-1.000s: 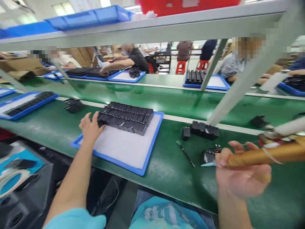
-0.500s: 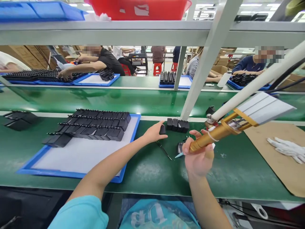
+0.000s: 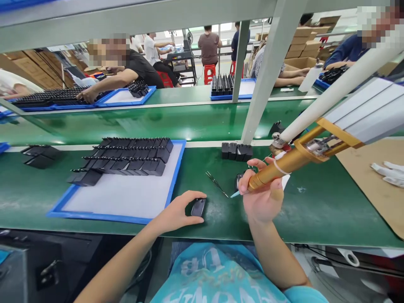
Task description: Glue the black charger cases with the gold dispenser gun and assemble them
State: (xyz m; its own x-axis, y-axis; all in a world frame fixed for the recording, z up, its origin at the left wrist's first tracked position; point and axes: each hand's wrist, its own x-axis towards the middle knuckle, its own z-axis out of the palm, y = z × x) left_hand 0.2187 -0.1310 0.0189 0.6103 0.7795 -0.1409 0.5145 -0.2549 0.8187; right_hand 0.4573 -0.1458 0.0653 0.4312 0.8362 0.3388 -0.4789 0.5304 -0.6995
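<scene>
From where I stand, the person's left hand (image 3: 176, 212) has thumb and fingers pinched around a small black block (image 3: 198, 207) near the front edge of the green worktop (image 3: 315, 214), just right of the blue tray (image 3: 175, 181); I can't tell whether the block rests or is lifted. Well apart from it, the right hand (image 3: 261, 202) is wrapped around a gold-coloured tool (image 3: 277, 170), its pale blue tip near the tweezers (image 3: 216, 184) lying between the hands.

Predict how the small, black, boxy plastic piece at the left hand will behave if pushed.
The small, black, boxy plastic piece looks stiff, judging by its straight edges. Its flat faces suggest sliding rather than rolling across the glossy green tabletop.
</scene>
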